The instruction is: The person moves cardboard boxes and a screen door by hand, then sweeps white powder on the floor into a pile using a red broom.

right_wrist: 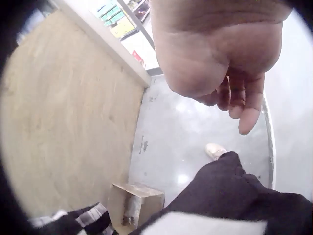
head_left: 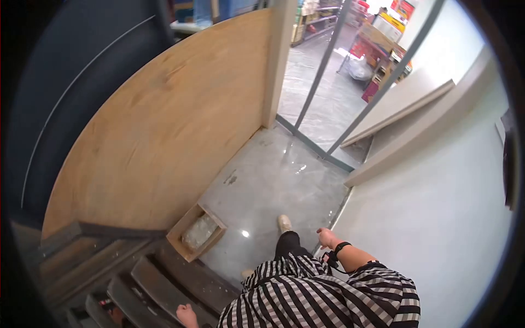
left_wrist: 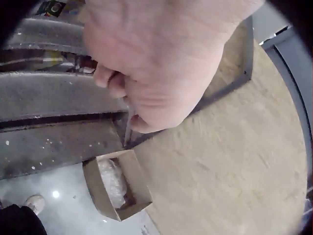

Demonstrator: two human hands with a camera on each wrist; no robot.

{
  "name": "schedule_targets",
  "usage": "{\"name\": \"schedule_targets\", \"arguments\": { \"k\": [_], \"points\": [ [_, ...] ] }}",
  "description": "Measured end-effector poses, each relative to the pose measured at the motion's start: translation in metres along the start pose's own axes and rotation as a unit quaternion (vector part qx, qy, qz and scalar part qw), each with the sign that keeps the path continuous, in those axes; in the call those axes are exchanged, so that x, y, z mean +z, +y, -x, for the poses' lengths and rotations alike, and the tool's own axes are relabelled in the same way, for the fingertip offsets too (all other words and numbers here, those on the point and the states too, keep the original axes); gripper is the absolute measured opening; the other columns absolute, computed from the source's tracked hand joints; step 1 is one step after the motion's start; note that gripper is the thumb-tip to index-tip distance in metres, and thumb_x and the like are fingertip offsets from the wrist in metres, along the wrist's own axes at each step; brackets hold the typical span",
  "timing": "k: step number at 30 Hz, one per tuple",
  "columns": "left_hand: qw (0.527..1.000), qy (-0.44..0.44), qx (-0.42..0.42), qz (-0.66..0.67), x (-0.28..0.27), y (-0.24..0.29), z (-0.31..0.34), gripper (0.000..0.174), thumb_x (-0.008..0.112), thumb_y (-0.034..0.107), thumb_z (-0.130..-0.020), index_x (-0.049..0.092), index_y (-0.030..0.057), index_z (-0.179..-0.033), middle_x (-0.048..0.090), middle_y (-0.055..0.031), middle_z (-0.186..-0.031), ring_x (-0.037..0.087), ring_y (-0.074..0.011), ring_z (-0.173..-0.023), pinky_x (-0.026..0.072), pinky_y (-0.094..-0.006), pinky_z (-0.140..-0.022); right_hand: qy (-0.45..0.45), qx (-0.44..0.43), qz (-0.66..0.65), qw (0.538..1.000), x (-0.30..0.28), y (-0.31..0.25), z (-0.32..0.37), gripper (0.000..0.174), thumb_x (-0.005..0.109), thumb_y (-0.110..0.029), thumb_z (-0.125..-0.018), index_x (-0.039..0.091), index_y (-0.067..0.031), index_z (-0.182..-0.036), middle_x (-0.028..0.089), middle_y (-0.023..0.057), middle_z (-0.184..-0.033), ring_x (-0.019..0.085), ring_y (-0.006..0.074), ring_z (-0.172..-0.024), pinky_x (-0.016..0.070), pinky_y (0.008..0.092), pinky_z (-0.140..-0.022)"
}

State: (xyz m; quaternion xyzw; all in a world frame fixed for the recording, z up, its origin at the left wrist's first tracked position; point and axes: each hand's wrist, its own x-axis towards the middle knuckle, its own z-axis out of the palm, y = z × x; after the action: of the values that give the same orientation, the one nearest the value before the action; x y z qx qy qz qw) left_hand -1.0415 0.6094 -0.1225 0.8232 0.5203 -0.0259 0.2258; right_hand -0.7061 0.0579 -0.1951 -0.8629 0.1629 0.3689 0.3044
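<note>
My left hand [head_left: 187,315] hangs over the dark stair treads [head_left: 158,281], its fingers loosely curled with nothing seen in them. In the left wrist view the back of that hand fills the upper middle and hides part of the steps. On the right, my other hand [head_left: 327,238] hangs beside the white wall [head_left: 421,218], a dark strap around its wrist. Its fingers point down, relaxed, in the right wrist view. An open cardboard box [left_wrist: 90,183] holding clear plastic [left_wrist: 113,183] stands on the floor at the foot of the stairs, apart from both hands.
A large wooden panel [head_left: 164,136] rises on the left. The shiny grey floor [head_left: 268,180] leads to a metal-framed glass door [head_left: 322,82]. Beyond it are boxes [head_left: 383,33] and a plastic bag [head_left: 359,69]. One light shoe [head_left: 284,222] stands on the floor.
</note>
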Motion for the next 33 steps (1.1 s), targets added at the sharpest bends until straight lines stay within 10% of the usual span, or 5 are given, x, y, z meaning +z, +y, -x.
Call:
{"name": "schedule_targets", "arguments": {
  "k": [7, 13, 16, 24, 33],
  "points": [
    [1.0, -0.001, 0.019, -0.014, 0.023, 0.22, 0.046, 0.04, 0.046, 0.029, -0.088, 0.058, -0.008, -0.077, 0.058, -0.0258, -0.076, 0.052, -0.0401, -0.074, 0.0393, -0.0454, -0.069, 0.0, -0.063, 0.158, 0.985, -0.108, 0.02, -0.135, 0.039, 0.053, -0.036, -0.078, 0.065, 0.0011, -0.08, 0.06, 0.0241, -0.088, 0.058, 0.0367, -0.088, 0.0462, 0.0416, -0.078],
    [0.977, -0.146, 0.144, -0.057, 0.07, 0.369, 0.037, 0.036, 0.049, 0.023, -0.086, 0.049, -0.004, -0.11, 0.053, -0.023, -0.106, 0.049, -0.0366, -0.102, 0.0384, -0.0427, -0.087, 0.117, -0.094, 0.094, 0.984, -0.237, 0.003, -0.172, 0.035, 0.049, -0.032, -0.083, 0.063, -0.0011, -0.083, 0.061, 0.0221, -0.086, 0.059, 0.0368, -0.082, 0.048, 0.0435, -0.072],
    [0.988, -0.02, 0.152, 0.01, 0.108, 0.408, 0.006, 0.035, 0.062, 0.009, -0.067, 0.054, -0.0015, -0.1, 0.058, -0.0124, -0.067, 0.055, -0.0255, -0.061, 0.044, -0.0363, -0.06, 0.109, -0.136, 0.065, 0.982, -0.266, -0.01, -0.182, 0.024, 0.045, -0.021, -0.085, 0.058, -0.0014, -0.088, 0.061, 0.0207, -0.081, 0.061, 0.0337, -0.078, 0.0499, 0.0429, -0.064],
    [0.956, -0.081, 0.277, -0.048, 0.146, 0.616, -0.063, 0.057, 0.064, 0.012, -0.068, 0.045, 0.002, -0.12, 0.055, -0.0158, -0.093, 0.055, -0.0301, -0.083, 0.0456, -0.0379, -0.074, 0.104, -0.009, -0.224, 0.969, -0.287, -0.01, -0.199, 0.03, 0.05, -0.015, -0.079, 0.053, -0.0019, -0.106, 0.061, 0.0186, -0.081, 0.063, 0.0288, -0.056, 0.0514, 0.0364, -0.058],
    [0.683, -0.237, 0.682, 0.11, 0.206, 0.989, 0.037, 0.047, 0.063, 0.01, -0.072, 0.047, 0.0044, -0.116, 0.054, -0.0156, -0.1, 0.055, -0.0302, -0.092, 0.0452, -0.0368, -0.078, 0.221, 0.013, -0.33, 0.918, -0.411, -0.022, -0.198, 0.025, 0.054, -0.013, -0.078, 0.057, 0.0011, -0.097, 0.06, 0.0109, -0.07, 0.059, 0.0192, -0.052, 0.0501, 0.0307, -0.051]
  ]
}}
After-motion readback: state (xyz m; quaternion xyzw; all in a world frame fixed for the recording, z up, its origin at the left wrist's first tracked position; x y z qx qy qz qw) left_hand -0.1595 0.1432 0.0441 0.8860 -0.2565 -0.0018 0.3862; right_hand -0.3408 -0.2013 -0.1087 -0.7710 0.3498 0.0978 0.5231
